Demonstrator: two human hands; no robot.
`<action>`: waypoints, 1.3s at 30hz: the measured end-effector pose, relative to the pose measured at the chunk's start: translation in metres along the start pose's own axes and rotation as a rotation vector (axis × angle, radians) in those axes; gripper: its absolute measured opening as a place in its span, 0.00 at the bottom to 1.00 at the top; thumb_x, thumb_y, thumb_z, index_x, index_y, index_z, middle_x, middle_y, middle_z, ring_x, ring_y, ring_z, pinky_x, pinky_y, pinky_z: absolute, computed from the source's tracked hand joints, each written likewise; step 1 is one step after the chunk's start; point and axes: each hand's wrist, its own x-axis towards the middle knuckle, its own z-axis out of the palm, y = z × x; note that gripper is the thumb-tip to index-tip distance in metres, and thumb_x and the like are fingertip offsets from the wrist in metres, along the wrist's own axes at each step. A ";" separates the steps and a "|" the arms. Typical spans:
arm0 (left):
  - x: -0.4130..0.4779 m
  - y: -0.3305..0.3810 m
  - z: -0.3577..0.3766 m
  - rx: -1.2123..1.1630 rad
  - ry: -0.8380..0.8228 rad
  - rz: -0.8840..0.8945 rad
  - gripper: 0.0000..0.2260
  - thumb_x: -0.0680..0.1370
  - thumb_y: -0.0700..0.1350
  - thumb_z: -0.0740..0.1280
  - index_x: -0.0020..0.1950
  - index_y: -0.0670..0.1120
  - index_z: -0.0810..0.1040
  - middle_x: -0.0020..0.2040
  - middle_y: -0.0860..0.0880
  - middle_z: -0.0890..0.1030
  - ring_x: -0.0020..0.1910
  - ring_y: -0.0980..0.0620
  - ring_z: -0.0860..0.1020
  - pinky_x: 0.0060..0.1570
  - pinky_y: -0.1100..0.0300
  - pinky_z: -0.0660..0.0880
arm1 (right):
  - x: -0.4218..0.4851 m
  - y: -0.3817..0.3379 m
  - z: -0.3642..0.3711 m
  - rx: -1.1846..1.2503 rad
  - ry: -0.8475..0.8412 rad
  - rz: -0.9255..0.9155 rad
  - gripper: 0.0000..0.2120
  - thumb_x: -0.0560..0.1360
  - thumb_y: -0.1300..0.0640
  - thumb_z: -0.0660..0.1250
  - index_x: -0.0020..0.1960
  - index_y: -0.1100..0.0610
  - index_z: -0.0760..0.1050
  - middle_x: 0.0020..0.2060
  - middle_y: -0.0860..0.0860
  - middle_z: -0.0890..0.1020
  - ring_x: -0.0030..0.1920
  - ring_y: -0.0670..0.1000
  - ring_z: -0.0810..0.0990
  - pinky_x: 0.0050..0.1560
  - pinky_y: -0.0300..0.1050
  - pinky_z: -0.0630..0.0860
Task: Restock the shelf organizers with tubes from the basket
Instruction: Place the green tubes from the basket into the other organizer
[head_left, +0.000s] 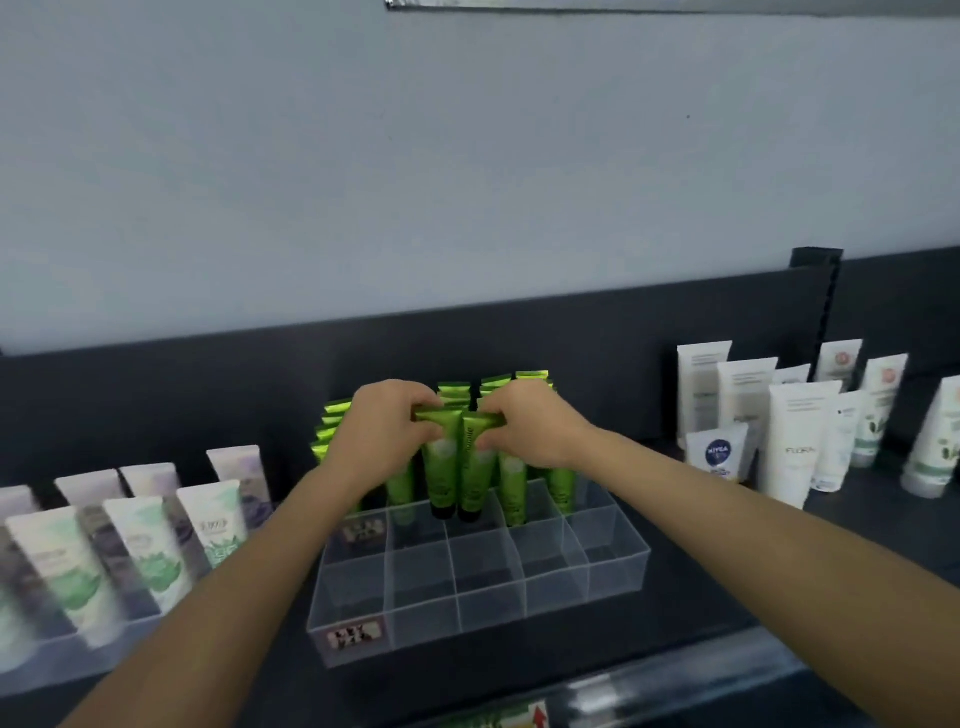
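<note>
**Landmark: clear organizer** (467, 623). A transparent grid tray stands on the dark shelf (701, 597). Its rear compartments are filled and its two front rows are bare. There is a label sticker (356, 635) on its front wall.

**Left green tube** (441, 467). Held over the organizer's middle row, upright and cap down. The left hand (387, 431) pinches its crimped top, fingers curled round the seam. Gripping the flat end probably keeps the cap free to drop straight into a cell.

**Right green tube** (475, 473). Touches the left one and is held the same way, with the fingers of the right hand (524, 426) closed on its crimp. The two black caps sit at the level of the dividers. I cannot tell whether they have reached the bottom.

**Stocked green tubes** (511, 384). Packed in the organizer's back rows, crimps up, so filling seems to run from rear to front. By that reading the job is about half done.

**Basket.** Not in view.

**Pastel tubes** (145, 545). In a second clear tray to the left of the organizer. They are blurred.

**White tubes** (795, 441). Stand loose to the right of the organizer, with a small Nivea tube (719, 457) nearest it.

**Surroundings.** A dark back panel (156, 395) rises behind the organizer, with a pale grey wall (467, 182) above it. A glossy price rail (675, 670) runs along the shelf edge in front.
</note>
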 end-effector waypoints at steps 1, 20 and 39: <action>0.000 -0.002 -0.002 0.002 0.004 -0.011 0.08 0.71 0.43 0.73 0.51 0.47 0.83 0.46 0.50 0.82 0.45 0.52 0.78 0.47 0.58 0.73 | 0.004 -0.001 0.005 -0.036 -0.018 -0.003 0.16 0.73 0.52 0.70 0.33 0.57 0.68 0.29 0.49 0.69 0.34 0.52 0.71 0.33 0.45 0.66; -0.019 -0.029 0.005 0.126 0.018 -0.084 0.15 0.72 0.44 0.73 0.58 0.46 0.80 0.54 0.47 0.79 0.54 0.48 0.77 0.53 0.54 0.74 | -0.004 -0.003 0.010 0.100 0.153 -0.005 0.13 0.74 0.56 0.69 0.58 0.59 0.78 0.54 0.54 0.82 0.54 0.53 0.78 0.57 0.50 0.76; -0.164 0.192 0.205 -0.215 -0.532 0.493 0.16 0.71 0.50 0.73 0.57 0.47 0.79 0.52 0.48 0.80 0.53 0.49 0.77 0.52 0.56 0.72 | -0.337 0.133 0.050 0.232 0.079 0.621 0.08 0.71 0.62 0.72 0.50 0.62 0.82 0.46 0.56 0.85 0.48 0.52 0.83 0.47 0.35 0.73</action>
